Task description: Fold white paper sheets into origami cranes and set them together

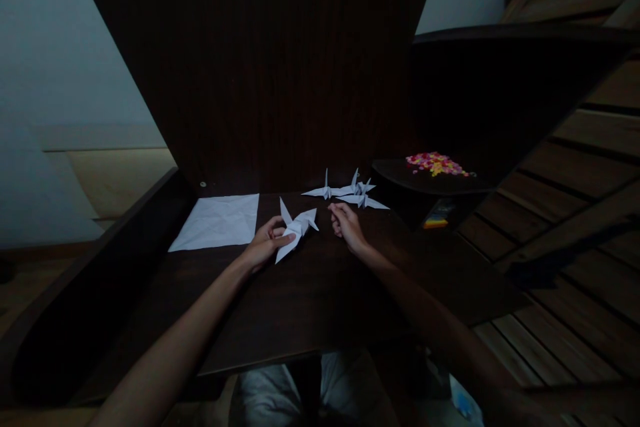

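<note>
A white folded paper crane point(301, 225) is pinched by one wing in my left hand point(270, 240), a little above the dark desk. To its right, my right hand point(346, 227) is closed, with thumb and fingertips pressed together; whether anything small sits between them I cannot make out. Several finished paper cranes point(364, 201) stand together just beyond my right hand, near the back panel. A flat, creased sheet of white paper point(220, 221) lies on the desk to the left of my left hand.
Dark wood forms the desk surface point(300, 307), with a raised side board point(100, 260) at left and a tall back panel point(280, 80). On a small shelf point(400, 173) at right lies a heap of pink, red and yellow bits point(437, 163). Wooden slats point(575, 213) stand farther right.
</note>
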